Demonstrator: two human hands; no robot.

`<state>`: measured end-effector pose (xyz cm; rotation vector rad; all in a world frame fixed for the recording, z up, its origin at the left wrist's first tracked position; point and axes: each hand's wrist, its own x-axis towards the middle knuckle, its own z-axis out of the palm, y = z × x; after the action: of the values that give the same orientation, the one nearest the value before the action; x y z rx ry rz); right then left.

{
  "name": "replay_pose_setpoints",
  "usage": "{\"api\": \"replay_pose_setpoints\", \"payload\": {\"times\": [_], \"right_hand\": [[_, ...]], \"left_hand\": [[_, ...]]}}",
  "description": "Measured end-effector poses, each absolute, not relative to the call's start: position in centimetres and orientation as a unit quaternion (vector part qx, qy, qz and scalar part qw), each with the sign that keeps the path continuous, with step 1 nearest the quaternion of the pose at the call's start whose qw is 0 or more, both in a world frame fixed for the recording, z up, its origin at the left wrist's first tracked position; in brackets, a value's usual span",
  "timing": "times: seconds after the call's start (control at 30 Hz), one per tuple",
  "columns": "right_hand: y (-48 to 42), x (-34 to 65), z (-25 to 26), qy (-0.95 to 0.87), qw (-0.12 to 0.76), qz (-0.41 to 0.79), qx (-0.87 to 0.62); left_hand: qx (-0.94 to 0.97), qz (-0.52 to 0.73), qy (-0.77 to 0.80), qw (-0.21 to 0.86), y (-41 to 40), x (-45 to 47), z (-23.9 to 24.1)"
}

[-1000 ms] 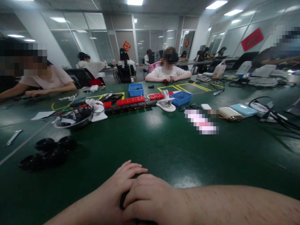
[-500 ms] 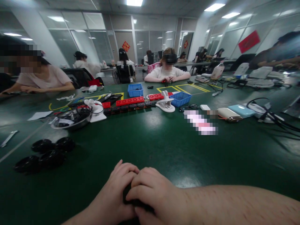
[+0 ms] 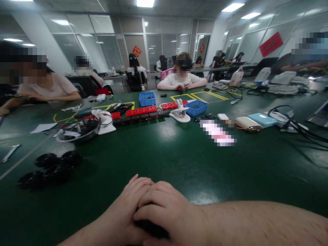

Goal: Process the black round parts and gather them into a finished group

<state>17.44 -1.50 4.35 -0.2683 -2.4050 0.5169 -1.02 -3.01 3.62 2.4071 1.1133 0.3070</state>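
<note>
My left hand point(image 3: 121, 213) and my right hand point(image 3: 164, 206) lie together on the green table point(image 3: 179, 153) at the near edge. Their fingers are curled round a small black part point(image 3: 151, 228), and the right hand's fingers lie over the left's. Only a dark sliver of the part shows between the palms, so its shape is hidden. To the left, well apart from the hands, sits a cluster of several black round parts point(image 3: 48, 167).
A metal bowl point(image 3: 77, 131) with cables, a white clip stand point(image 3: 180, 112), red power strips point(image 3: 142, 110) and two blue bins point(image 3: 147, 98) line the table's middle. Power banks point(image 3: 247, 123) and cables point(image 3: 292, 123) lie to the right. Other people sit along the far sides.
My right hand's fingers have curled further over the left hand, covering more of the black part. The hands stay in the same spot on the table.
</note>
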Motion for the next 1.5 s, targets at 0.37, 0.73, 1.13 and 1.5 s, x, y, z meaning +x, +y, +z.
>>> {"api": "replay_pose_setpoints", "payload": {"times": [0.37, 0.73, 1.13, 1.5], "right_hand": [[-1.7, 17.5, 4.1, -0.915, 0.296, 0.224, -0.158], [-1.2, 17.4, 3.8, -0.942, 0.281, 0.185, -0.02], [-1.5, 17.3, 3.6, -0.913, 0.354, 0.162, -0.125], [-1.3, 17.4, 4.0, -0.907, 0.371, 0.196, -0.043]], "left_hand": [[0.865, 0.132, 0.416, 0.247, -3.3, 0.1, 4.6], [0.893, 0.062, 0.349, 0.277, -3.0, -1.4, 4.2], [0.893, 0.146, 0.407, 0.126, -4.3, -0.9, 1.3], [0.882, 0.119, 0.382, 0.248, -3.1, -0.5, 4.9]]}}
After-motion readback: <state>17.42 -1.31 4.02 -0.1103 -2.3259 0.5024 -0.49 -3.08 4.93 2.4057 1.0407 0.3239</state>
